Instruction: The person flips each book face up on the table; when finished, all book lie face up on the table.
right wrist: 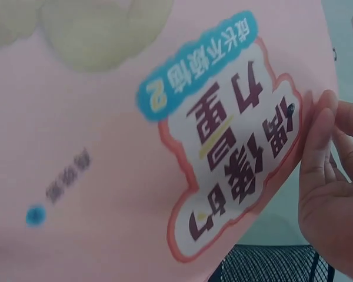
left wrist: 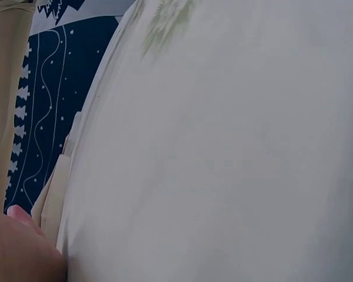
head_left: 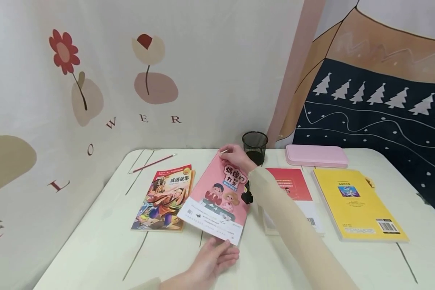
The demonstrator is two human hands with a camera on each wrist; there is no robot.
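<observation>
A pink picture book [head_left: 220,189] with two cartoon children on its cover is tilted over the middle of the table. My right hand [head_left: 238,158] pinches its top edge; in the right wrist view the thumb and fingers of that right hand [right wrist: 335,176] grip the pink cover [right wrist: 117,141] at its edge. At the bottom edge, my left hand [head_left: 214,257] holds the lower corner, thumb by the white strip and other fingers curled below. Just left of it lies a colourful story book [head_left: 163,199]. The left wrist view shows mostly white tabletop [left wrist: 212,147].
A red pencil [head_left: 154,163] lies at the back left. Behind my right hand stands a black mesh pen holder [head_left: 255,145]. On the right are a red-and-white book [head_left: 290,183], partly behind my forearm, a yellow book [head_left: 359,205] and a pink pencil case [head_left: 316,155].
</observation>
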